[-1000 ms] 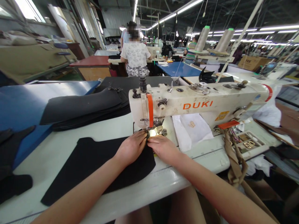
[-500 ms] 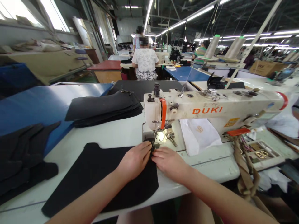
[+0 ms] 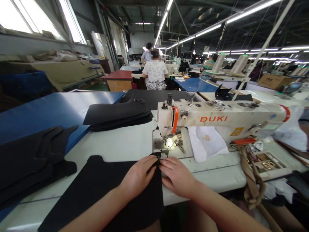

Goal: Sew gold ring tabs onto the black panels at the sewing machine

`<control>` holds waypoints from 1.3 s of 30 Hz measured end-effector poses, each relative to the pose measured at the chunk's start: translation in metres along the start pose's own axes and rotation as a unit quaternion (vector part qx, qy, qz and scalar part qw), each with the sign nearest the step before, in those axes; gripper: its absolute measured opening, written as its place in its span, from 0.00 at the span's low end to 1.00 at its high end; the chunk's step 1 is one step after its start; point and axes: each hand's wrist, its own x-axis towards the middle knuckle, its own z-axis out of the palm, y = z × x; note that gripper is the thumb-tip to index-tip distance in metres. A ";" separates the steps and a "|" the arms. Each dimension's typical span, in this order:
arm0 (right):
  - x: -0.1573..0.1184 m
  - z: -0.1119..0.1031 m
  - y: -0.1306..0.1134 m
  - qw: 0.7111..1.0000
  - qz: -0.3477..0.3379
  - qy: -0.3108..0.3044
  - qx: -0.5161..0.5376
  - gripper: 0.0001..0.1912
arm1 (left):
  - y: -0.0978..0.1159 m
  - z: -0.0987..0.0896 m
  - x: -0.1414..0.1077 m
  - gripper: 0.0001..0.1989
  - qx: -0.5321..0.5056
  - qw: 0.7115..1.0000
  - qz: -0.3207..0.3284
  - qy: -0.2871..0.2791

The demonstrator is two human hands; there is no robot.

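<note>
A large black fabric panel [image 3: 103,183] lies over the front of the sewing machine table, its lower part reaching the table edge. My left hand [image 3: 138,174] rests on it, fingers bent and gripping its upper right corner. At the same corner, my right hand [image 3: 177,175] pinches the panel's edge from the right, the fingertips of both hands almost meeting. A small shiny piece [image 3: 159,158] shows between them, too small to name. Just beyond the corner is the sewing machine [image 3: 212,119], its lit needle area [image 3: 169,141] apart from the fabric.
Stacked black panels [image 3: 118,114] lie behind left, with more black pieces [image 3: 33,161] at far left. A white cloth [image 3: 207,143] sits under the machine arm. To the right are a parts tray [image 3: 271,164] and hanging brown straps [image 3: 252,180]. A person [image 3: 155,74] sits ahead.
Both hands have drawn the panel's corner back from the needle area toward me. The camera view has also tilted up and turned slightly left.
</note>
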 end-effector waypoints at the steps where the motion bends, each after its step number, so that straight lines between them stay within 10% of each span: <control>1: 0.000 0.001 -0.001 1.000 0.000 0.001 0.001 0.13 | 0.001 0.000 0.003 0.14 -0.011 1.000 -0.018 0.007; 18: -0.001 0.001 -0.002 1.000 0.013 0.002 -0.005 0.13 | -0.001 -0.012 0.057 0.06 -0.067 0.978 -0.175 -0.096; 29: -0.039 -0.031 0.018 0.992 0.103 0.062 -0.039 0.12 | -0.007 -0.016 0.046 0.12 -0.051 0.997 -0.044 -0.042; 34: -0.108 -0.100 0.083 0.863 0.464 0.148 -0.134 0.12 | -0.022 0.003 0.038 0.17 -0.020 0.999 0.001 0.038; 39: -0.161 -0.152 0.125 0.773 0.587 0.154 -0.186 0.13 | -0.035 0.019 0.034 0.15 -0.047 0.996 -0.045 0.061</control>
